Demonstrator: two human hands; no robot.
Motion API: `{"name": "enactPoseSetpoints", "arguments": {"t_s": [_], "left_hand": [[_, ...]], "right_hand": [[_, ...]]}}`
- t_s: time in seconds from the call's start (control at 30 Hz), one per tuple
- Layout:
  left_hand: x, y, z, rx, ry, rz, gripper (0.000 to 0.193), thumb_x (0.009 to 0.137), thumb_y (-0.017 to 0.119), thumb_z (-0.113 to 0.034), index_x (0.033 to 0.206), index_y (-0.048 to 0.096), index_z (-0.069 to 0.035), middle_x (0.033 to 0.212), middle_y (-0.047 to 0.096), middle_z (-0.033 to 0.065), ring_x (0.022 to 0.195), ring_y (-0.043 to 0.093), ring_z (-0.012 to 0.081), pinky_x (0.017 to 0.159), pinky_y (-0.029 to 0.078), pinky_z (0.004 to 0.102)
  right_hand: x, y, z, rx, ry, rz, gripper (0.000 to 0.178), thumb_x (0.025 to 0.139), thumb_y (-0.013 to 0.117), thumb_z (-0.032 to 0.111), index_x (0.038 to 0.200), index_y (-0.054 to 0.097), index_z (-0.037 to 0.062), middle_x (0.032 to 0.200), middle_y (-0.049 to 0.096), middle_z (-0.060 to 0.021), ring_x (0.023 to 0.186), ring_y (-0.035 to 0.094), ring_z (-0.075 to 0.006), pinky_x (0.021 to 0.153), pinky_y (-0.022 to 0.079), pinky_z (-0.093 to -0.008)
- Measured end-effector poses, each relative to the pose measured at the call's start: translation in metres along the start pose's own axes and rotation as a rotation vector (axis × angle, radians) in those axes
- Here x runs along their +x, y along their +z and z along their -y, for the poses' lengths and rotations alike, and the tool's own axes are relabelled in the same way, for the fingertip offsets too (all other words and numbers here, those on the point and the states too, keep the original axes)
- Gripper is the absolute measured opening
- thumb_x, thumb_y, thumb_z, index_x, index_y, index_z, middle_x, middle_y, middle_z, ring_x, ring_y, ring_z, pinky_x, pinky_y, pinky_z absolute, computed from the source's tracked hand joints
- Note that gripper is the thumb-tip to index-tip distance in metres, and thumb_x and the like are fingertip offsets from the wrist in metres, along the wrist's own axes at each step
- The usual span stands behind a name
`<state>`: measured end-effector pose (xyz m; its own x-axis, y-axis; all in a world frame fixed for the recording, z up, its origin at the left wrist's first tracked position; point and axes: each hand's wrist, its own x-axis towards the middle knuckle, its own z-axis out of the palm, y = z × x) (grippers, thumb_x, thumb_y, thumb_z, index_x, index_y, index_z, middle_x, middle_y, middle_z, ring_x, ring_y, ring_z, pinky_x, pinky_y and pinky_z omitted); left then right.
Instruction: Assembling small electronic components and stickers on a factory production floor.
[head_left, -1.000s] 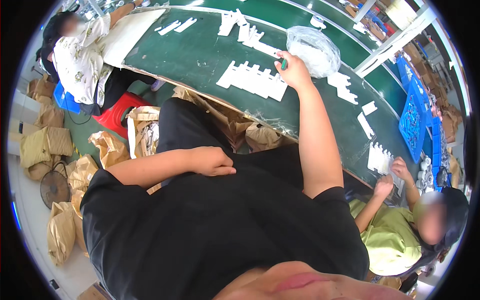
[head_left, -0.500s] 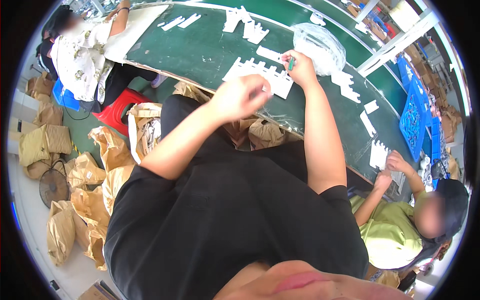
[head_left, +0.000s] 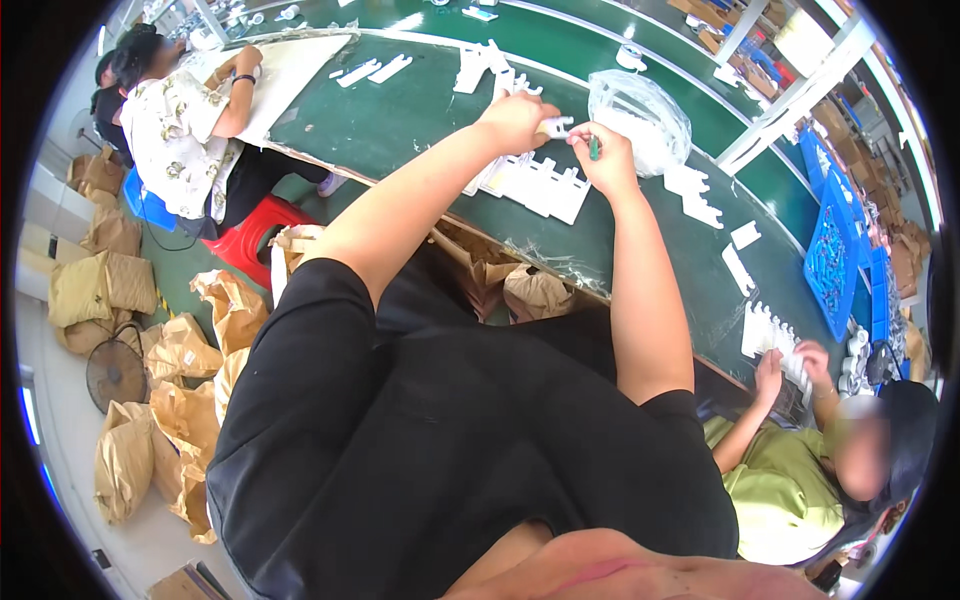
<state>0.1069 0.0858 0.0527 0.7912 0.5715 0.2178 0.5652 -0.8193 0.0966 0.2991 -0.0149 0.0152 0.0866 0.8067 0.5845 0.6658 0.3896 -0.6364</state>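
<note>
My left hand (head_left: 515,122) reaches over the bench with its fingers closed on a small white plastic part (head_left: 557,127). Close beside it, my right hand (head_left: 608,158) is closed around a small green-handled tool (head_left: 595,148), whose kind I cannot make out. The fingertips of my right hand are at the end of the white part, and the tool's tip is hidden. Below both hands, a row of white plastic pieces (head_left: 540,190) lies side by side on the green table (head_left: 420,120), partly covered by my left hand and forearm.
A clear plastic bag of white parts (head_left: 640,125) sits just beyond my right hand. More white pieces (head_left: 690,195) lie to the right, towards a co-worker in a green shirt (head_left: 780,470). Another person (head_left: 180,130) sits at the far left. Paper sacks (head_left: 180,345) stand on the floor.
My left hand has moved up and away from me, from over the table's near edge to beside my right hand, and now holds a white part. My right hand has shifted slightly nearer with the tool.
</note>
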Motion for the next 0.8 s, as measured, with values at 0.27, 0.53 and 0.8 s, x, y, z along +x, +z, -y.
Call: {"name": "enactPoseSetpoints", "arguments": {"t_s": [0.27,0.53,0.8], "left_hand": [[-0.089,-0.043,0.026,-0.051,-0.454,-0.264,0.039,0.082,0.072,-0.035,0.11,0.073,-0.008,0.104,0.073,0.0192,0.098,0.071,0.0382,0.086,0.057,0.0458],[-0.132,-0.008,0.029,-0.117,-0.422,-0.345,0.031,0.09,0.071,-0.034,0.088,0.075,-0.004,0.089,0.07,0.0189,0.086,0.07,0.0386,0.08,0.057,0.0472],[-0.01,-0.011,0.038,-0.144,-0.445,-0.192,0.038,0.089,0.07,-0.039,0.111,0.074,-0.009,0.115,0.073,0.0166,0.108,0.07,0.0352,0.092,0.056,0.0426]], "right_hand": [[0.0,-0.005,0.002,-0.007,0.035,0.03,0.009,0.087,0.076,0.011,0.095,0.074,0.0066,0.077,0.073,-0.0076,0.066,0.069,-0.0185,0.065,0.053,-0.0303],[0.003,-0.005,0.013,-0.131,0.009,0.046,0.009,0.089,0.074,0.009,0.097,0.073,0.0052,0.077,0.072,-0.0087,0.069,0.07,-0.0168,0.066,0.053,-0.0298],[-0.001,-0.009,0.008,-0.1,0.01,-0.035,0.006,0.082,0.072,0.008,0.088,0.071,0.0083,0.073,0.069,-0.0114,0.064,0.069,-0.0289,0.063,0.054,-0.0346]]}}
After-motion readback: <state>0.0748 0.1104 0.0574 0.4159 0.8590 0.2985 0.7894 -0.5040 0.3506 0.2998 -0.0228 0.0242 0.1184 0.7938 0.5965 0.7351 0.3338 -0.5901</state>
